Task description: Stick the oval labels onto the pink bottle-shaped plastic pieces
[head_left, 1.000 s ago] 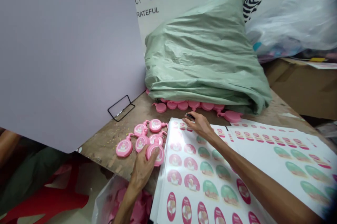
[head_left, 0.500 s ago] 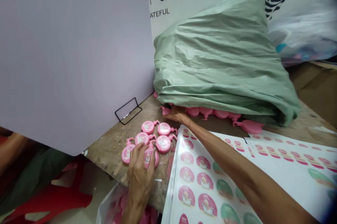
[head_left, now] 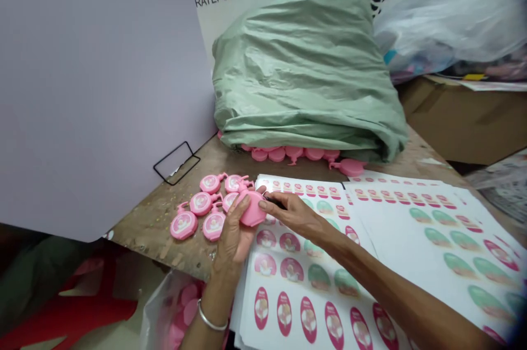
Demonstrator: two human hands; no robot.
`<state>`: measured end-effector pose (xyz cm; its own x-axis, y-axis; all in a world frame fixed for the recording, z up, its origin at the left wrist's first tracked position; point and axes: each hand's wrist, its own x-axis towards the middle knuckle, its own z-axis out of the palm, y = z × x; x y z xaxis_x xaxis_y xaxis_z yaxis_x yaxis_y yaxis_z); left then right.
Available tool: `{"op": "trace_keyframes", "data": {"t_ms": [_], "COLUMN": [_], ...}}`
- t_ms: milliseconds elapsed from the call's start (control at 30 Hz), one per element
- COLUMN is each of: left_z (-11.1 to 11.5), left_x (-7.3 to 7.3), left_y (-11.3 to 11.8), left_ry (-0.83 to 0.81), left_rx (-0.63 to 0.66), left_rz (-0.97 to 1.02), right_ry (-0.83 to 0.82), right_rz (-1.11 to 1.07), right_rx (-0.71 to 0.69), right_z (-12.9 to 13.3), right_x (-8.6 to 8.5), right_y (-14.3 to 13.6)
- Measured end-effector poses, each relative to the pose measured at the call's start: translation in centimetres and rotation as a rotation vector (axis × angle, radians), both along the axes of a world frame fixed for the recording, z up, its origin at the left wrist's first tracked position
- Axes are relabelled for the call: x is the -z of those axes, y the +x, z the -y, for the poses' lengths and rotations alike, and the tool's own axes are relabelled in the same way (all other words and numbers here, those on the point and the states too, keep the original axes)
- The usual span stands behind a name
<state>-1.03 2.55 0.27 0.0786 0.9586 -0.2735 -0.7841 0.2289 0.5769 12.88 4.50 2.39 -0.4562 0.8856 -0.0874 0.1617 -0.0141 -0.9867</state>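
Observation:
My left hand (head_left: 233, 229), with a silver bangle on its wrist, grips a flat pink pump-bottle shape (head_left: 252, 208), its plain face up. My right hand (head_left: 294, 213) is closed on a small dark tool (head_left: 275, 203), whose exact kind I cannot make out, and its fingertips meet the right edge of that bottle shape. On the wooden table beside my left hand lie several similar pink pieces with round picture stickers (head_left: 183, 225). Beneath both hands is a sheet of printed stickers (head_left: 290, 269).
A large green plastic bag (head_left: 304, 75) rests at the back over more pink pieces (head_left: 294, 153). A second sticker sheet (head_left: 395, 229) lies to the right. On the left stand a white panel (head_left: 102, 92) and a black wire stand (head_left: 177, 163). Below is a clear bag of pink pieces (head_left: 185, 306).
My right hand has come back from the bag's edge toward my left. My left hand has left the stickered pieces and now holds a plain pink one. The view has shifted right.

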Motion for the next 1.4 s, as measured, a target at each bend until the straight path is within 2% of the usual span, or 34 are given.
{"op": "trace_keyframes", "data": {"t_ms": [67,200,233,400,500,633,800,1033,1267,1400], "left_z": [0.1,0.1,0.2,0.7,1.1,1.3,1.5,1.4,1.5,1.6], "left_x": [-0.2,-0.4,-0.2,1.8,3.0,3.7,3.7,3.5,4.8,4.9], "left_y": [-0.2,-0.9,-1.0,-0.5,0.0,0.3,0.2,0.1,-0.2,-0.3], "left_ry": [0.01,-0.021,-0.029,-0.064,-0.072,-0.059,-0.047,-0.034,0.005,0.034], "left_rx": [-0.021,-0.012,0.012,0.084,0.089,0.08,0.076,0.1,0.091,0.075], "left_rz": [-0.072,-0.24,-0.268,-0.334,-0.357,-0.423,-0.436,-0.427,-0.514,-0.515], "right_ry": [0.142,0.463,0.521,0.68,0.747,0.78,0.741,0.529,0.199,0.126], "right_rz": [0.144,0.579,0.656,0.785,0.831,0.857,0.835,0.762,0.605,0.422], "right_rx": [0.075,0.428,0.473,0.474,0.469,0.441,0.405,0.413,0.382,0.378], "right_z": [-0.4,-1.9,-2.3,-2.6,-2.3,-2.2,-2.4,-2.8,-6.0,-7.3], "right_x": [0.6,3.3,4.0,6.7,7.3,7.4,7.5,6.8,5.3,4.0], "right_y": [1.3,2.9,3.0,2.5,2.3,2.4,2.6,2.5,1.8,2.0]}}
